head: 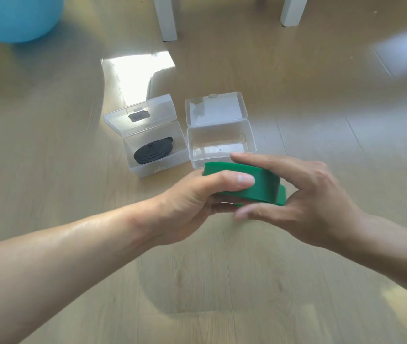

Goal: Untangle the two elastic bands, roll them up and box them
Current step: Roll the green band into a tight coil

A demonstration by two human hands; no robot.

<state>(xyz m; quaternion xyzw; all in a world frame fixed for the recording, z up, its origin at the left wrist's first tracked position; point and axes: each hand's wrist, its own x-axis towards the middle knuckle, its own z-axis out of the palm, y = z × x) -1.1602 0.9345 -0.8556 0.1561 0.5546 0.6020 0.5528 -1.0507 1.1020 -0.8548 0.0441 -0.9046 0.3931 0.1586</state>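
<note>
My left hand (pixel 192 199) and right hand (pixel 304 194) both grip rolled green band (pixel 249 182), thumb and fingers curled round it, held above floor just near of clear boxes. Green band: wide flat coil, loose tail end at right. Right box (pixel 222 142) open, lid back, right beyond band. Left box (pixel 152 145) open beside it, black band (pixel 152 151) coiled inside. Wooden floor (pixel 197 294) bare near me; white furniture legs (pixel 167 18) far side, blue ball (pixel 16 16) far left.

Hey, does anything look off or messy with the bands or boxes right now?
Slightly: the black band in the left box has a loose tail sticking out of its coil. The right box is empty, and both hands hold the green band.
</note>
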